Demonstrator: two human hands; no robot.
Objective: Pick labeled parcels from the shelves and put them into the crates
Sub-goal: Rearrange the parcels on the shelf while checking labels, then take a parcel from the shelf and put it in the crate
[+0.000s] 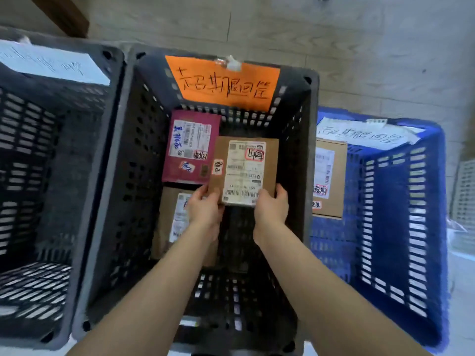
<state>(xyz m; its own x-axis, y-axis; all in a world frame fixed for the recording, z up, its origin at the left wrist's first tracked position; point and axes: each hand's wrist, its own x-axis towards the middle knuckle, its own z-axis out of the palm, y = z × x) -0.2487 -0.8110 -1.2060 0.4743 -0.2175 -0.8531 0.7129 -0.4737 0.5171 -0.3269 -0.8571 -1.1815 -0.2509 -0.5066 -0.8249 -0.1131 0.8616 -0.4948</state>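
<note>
A brown cardboard parcel (270, 160) with a white shipping label is held low inside the middle black crate (123, 176). My left hand (204, 205) grips its near left corner and my right hand (272, 205) grips its near right corner. Under and beside it lie a maroon labeled parcel (191, 147) at the far left of the crate floor and another brown labeled parcel (169, 222) nearer me, partly hidden by my left forearm. An orange handwritten sign (223, 82) hangs on the crate's far wall.
A second black crate (51, 176) stands at the left with a white paper sign (51, 62). A blue crate (401, 227) at the right holds a brown labeled box (329, 178) and carries a white sign. Grey wood-look floor lies beyond.
</note>
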